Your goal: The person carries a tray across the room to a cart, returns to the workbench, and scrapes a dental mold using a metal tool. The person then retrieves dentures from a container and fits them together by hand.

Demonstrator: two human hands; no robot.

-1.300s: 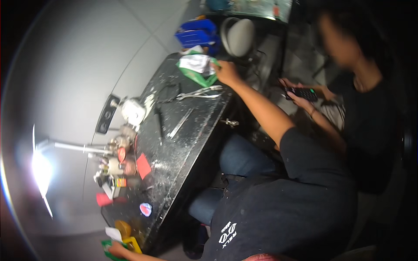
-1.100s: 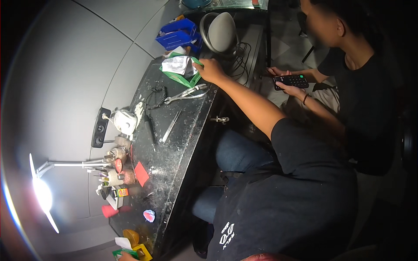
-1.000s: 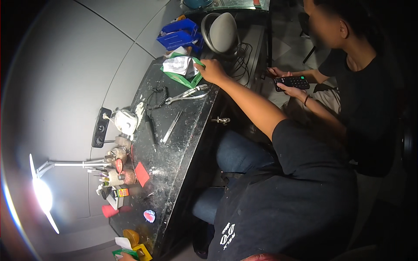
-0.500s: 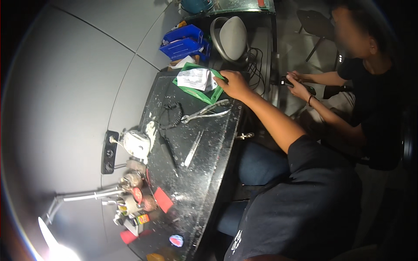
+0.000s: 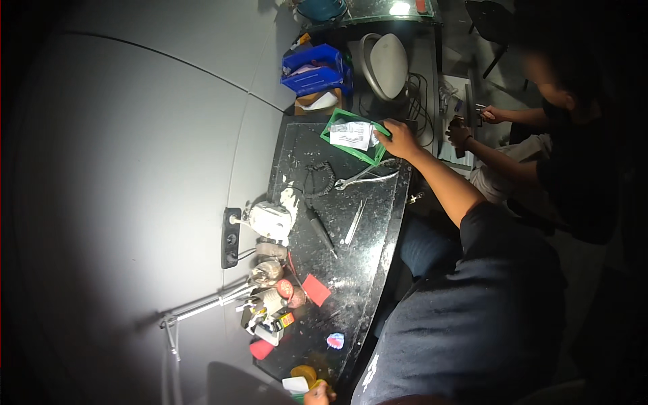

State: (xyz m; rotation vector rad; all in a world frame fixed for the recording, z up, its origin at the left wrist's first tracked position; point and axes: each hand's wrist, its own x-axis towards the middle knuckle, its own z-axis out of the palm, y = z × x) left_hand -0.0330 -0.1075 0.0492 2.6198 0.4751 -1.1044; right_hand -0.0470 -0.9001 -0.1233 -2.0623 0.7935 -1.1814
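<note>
At the far end of the black workbench (image 5: pixel 368 233), my right hand (image 5: pixel 399 140) grips the near right side of a green plastic tray (image 5: pixel 373 160), fingers closed over its rim. A white printed paper slip (image 5: pixel 349 134) lies in the tray. Just below it rest long-handled metal pliers (image 5: pixel 368 178), apart from my hand. At the lower edge my left hand (image 5: pixel 318 394) is partly cut off, its fingers curled at something yellow and green that I cannot make out. An amber round piece (image 5: pixel 304 372) and a white piece (image 5: pixel 295 385) lie beside it.
On the bench lie a black handpiece (image 5: pixel 320 231), slim metal tweezers (image 5: pixel 356 221), a red sheet (image 5: pixel 316 289) and a pink-and-white denture-like piece (image 5: pixel 335 341). Blue bins (image 5: pixel 314 79) stand beyond. Another person's hands (image 5: pixel 460 132) work at the right.
The view has shifted, moving the bench rightward in the picture. My left hand has come in at the lower edge. My right hand stays on the tray. The other person's hands have moved apart.
</note>
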